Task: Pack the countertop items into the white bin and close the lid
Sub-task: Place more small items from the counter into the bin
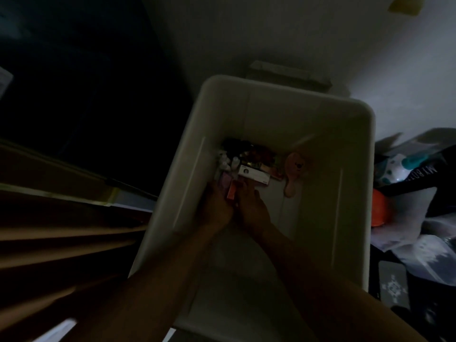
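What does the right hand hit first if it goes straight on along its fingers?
Most likely the white box, lying on the bin floor just ahead of the right hand. The picture is dim, so whether they already touch is unclear.

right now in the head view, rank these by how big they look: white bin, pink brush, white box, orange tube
1. white bin
2. pink brush
3. white box, nearly the brush's length but narrower
4. orange tube, partly hidden, so its full size is unsure

"MY BO…" on dark fabric [419,177]
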`<action>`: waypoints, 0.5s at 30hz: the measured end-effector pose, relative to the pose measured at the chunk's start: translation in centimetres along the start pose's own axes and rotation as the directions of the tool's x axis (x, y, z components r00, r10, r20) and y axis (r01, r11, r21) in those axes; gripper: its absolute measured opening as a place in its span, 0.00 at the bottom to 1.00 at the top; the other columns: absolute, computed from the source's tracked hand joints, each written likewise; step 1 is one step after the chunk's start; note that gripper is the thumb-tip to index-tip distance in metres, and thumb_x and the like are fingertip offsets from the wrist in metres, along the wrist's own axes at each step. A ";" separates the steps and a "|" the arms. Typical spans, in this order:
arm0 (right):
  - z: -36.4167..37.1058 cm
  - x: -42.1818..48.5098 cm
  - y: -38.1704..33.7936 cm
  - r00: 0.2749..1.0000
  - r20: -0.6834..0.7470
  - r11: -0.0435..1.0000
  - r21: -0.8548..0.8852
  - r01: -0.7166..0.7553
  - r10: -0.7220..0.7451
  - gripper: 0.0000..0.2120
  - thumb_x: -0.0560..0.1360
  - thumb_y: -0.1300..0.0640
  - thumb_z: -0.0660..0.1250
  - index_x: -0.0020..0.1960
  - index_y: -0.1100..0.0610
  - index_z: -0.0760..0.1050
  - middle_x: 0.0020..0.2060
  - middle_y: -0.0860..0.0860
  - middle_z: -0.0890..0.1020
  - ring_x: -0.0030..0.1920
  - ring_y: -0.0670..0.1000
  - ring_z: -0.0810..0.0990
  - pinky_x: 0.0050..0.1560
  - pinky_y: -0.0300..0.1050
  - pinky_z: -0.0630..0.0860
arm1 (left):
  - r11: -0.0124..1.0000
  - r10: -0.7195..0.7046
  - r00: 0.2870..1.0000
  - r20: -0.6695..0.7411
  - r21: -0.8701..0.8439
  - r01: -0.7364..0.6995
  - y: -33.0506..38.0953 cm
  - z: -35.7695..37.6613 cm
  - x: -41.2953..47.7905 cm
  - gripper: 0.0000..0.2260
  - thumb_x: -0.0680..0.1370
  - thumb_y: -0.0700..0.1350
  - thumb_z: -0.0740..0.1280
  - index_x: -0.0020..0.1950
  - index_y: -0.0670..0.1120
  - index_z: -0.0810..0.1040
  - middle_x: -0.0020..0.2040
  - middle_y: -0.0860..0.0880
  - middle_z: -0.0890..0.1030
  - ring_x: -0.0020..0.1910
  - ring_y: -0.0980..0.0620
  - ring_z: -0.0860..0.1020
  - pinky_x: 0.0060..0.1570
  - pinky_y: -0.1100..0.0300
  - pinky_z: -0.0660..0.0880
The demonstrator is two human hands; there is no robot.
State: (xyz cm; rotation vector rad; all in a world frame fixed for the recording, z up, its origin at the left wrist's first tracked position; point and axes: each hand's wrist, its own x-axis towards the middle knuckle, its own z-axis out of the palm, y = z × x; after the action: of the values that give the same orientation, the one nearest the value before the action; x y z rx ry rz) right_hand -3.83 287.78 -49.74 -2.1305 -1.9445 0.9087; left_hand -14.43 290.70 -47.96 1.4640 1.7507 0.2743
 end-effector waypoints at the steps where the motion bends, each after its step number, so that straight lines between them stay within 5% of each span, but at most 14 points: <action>1: 0.1 0.0 0.0 1.000 0.005 1.000 0.002 0.006 -0.006 0.28 0.79 0.53 0.61 0.76 0.59 0.58 0.74 0.62 0.60 0.65 0.65 0.69 0.57 0.58 0.74 | 0.999 0.032 0.999 -0.002 0.023 -0.032 0.1 0.0 -0.1 0.27 0.75 0.46 0.69 0.70 0.42 0.64 0.64 0.41 0.73 0.62 0.41 0.74 0.56 0.54 0.73; 7: -0.5 -0.4 -0.9 0.998 -0.059 0.999 0.038 0.011 -0.008 0.21 0.81 0.53 0.59 0.72 0.59 0.65 0.71 0.62 0.66 0.58 0.62 0.75 0.52 0.53 0.75 | 0.965 0.223 0.975 -0.002 0.145 -0.220 -0.1 0.0 -0.9 0.33 0.76 0.47 0.68 0.78 0.46 0.56 0.74 0.41 0.61 0.72 0.43 0.63 0.71 0.49 0.64; 11: -0.4 -0.9 -0.3 1.000 -0.027 1.000 -0.009 -0.008 0.007 0.19 0.78 0.56 0.64 0.66 0.63 0.70 0.72 0.66 0.63 0.58 0.64 0.75 0.50 0.52 0.74 | 0.827 0.180 0.960 0.213 0.495 -0.265 -1.5 0.4 -0.9 0.29 0.78 0.48 0.63 0.77 0.44 0.58 0.78 0.40 0.54 0.76 0.39 0.53 0.74 0.45 0.57; 15: -0.8 -1.2 0.3 0.999 0.044 1.000 0.009 0.019 -0.020 0.20 0.78 0.53 0.64 0.65 0.62 0.68 0.71 0.64 0.63 0.58 0.63 0.74 0.50 0.52 0.72 | 0.766 0.136 0.938 0.318 0.567 -0.303 -1.8 -0.2 -1.3 0.26 0.76 0.43 0.64 0.73 0.42 0.62 0.73 0.37 0.61 0.71 0.37 0.61 0.68 0.47 0.62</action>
State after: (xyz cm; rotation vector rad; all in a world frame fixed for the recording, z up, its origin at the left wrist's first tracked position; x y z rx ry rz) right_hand -3.15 286.83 -48.78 -2.1007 -1.9747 0.9659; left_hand -15.91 289.09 -48.43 2.0685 1.5076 -0.4021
